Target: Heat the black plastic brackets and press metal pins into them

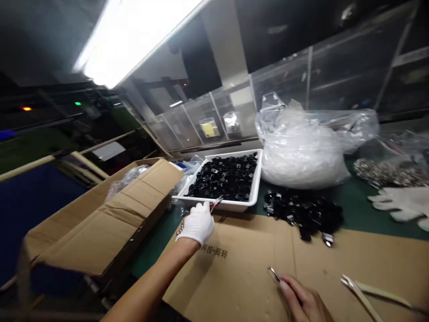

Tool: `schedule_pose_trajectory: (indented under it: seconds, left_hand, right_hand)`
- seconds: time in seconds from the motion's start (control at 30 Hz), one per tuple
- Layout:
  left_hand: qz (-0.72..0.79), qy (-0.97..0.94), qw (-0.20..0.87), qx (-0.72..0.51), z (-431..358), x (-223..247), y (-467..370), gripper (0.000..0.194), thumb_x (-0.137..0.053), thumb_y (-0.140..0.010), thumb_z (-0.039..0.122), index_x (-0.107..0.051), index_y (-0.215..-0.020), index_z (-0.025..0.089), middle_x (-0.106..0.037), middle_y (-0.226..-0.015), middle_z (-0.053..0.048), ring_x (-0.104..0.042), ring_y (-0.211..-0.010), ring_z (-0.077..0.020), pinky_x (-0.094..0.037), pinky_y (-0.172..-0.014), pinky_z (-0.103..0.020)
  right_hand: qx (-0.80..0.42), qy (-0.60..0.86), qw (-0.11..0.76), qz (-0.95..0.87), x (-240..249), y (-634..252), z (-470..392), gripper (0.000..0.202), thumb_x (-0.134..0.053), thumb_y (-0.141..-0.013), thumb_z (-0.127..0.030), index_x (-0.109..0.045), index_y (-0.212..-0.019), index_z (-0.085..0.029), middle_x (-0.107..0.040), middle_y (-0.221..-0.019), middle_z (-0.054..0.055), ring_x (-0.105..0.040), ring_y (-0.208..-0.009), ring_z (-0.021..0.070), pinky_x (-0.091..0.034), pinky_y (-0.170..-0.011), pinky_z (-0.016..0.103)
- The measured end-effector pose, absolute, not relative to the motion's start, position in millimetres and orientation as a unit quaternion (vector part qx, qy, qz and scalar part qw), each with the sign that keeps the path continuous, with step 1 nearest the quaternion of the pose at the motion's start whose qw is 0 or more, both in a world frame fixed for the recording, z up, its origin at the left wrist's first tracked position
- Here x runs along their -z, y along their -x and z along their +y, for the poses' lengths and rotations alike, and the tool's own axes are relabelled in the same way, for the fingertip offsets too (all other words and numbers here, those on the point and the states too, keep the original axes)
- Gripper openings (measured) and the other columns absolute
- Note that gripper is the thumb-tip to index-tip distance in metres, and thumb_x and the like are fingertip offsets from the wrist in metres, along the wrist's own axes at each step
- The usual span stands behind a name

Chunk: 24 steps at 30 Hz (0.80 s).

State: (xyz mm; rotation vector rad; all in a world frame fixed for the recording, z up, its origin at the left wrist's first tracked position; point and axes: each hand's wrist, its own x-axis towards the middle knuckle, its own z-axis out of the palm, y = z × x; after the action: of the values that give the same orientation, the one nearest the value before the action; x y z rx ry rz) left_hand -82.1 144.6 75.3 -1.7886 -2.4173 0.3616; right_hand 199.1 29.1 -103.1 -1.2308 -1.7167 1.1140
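Note:
My left hand, in a white glove, is closed around a small pair of red-handled pliers. The pliers' tip points over the near rim of a white plastic tray, which is heaped with small black parts. Lower in view, my bare right hand pinches a small shiny metal piece with a loop-like end, just above the cardboard sheet. What the pliers' jaws hold, if anything, is too small to make out.
A pile of black parts lies right of the tray, before a large clear bag of white material. Metal pieces and a white glove lie at the right. Another pair of pliers rests nearer. A cardboard box stands left.

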Motion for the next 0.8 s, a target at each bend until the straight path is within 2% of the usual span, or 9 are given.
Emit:
schedule_pose_trajectory:
  seconds: [0.17, 0.3, 0.43, 0.6, 0.8]
  left_hand:
    - [-0.7, 0.691, -0.037, -0.177, 123, -47, 5, 0.034, -0.053, -0.09, 0.028, -0.059, -0.122, 0.022, -0.063, -0.118, -0.015, -0.064, -0.109, -0.0336, -0.054, -0.089, -0.046]
    - [-0.684, 0.7, -0.05, -0.197, 133, -28, -40, 0.031, -0.05, -0.092, 0.03, -0.059, -0.119, 0.018, -0.062, -0.119, -0.017, -0.063, -0.112, -0.035, -0.054, -0.089, -0.046]
    - [-0.671, 0.71, -0.036, -0.213, 146, -29, -66, 0.031, -0.05, -0.093, 0.03, -0.058, -0.12, 0.016, -0.061, -0.118, -0.018, -0.062, -0.111, -0.0361, -0.054, -0.089, -0.047]
    - [-0.625, 0.747, -0.006, -0.225, 156, -45, -110, 0.031, -0.046, -0.094, 0.022, -0.059, -0.122, 0.016, -0.059, -0.12, -0.018, -0.059, -0.113, -0.0359, -0.053, -0.089, -0.048]
    - [-0.599, 0.759, 0.051, -0.25, 171, -56, -148, 0.036, -0.04, -0.093, 0.011, -0.062, -0.122, 0.013, -0.06, -0.12, -0.021, -0.057, -0.113, -0.0376, -0.054, -0.084, -0.053]
  right_hand:
    - [-0.434, 0.451, 0.362, -0.691, 84, -202, 27, 0.043, -0.034, -0.108, -0.044, -0.073, -0.108, -0.026, -0.077, -0.085, 0.005, -0.074, -0.079, 0.0216, -0.055, -0.074, 0.027]
    - [-0.42, 0.435, 0.355, -0.713, 80, -203, 22, 0.039, -0.034, -0.109, -0.037, -0.07, -0.106, -0.023, -0.075, -0.082, 0.004, -0.072, -0.075, 0.0201, -0.049, -0.069, 0.027]
    - [-0.395, 0.435, 0.348, -0.731, 79, -203, 22, 0.035, -0.037, -0.107, -0.032, -0.069, -0.099, -0.021, -0.075, -0.08, 0.005, -0.072, -0.072, 0.0196, -0.045, -0.064, 0.028]
    - [-0.371, 0.435, 0.329, -0.752, 81, -203, 24, 0.025, -0.047, -0.106, -0.029, -0.069, -0.105, -0.017, -0.074, -0.081, 0.003, -0.07, -0.07, 0.017, -0.053, -0.067, 0.03]
    - [-0.352, 0.432, 0.315, -0.769, 77, -206, 21, 0.019, -0.056, -0.105, -0.03, -0.067, -0.101, -0.015, -0.07, -0.082, 0.0, -0.068, -0.071, 0.0148, -0.059, -0.072, 0.033]
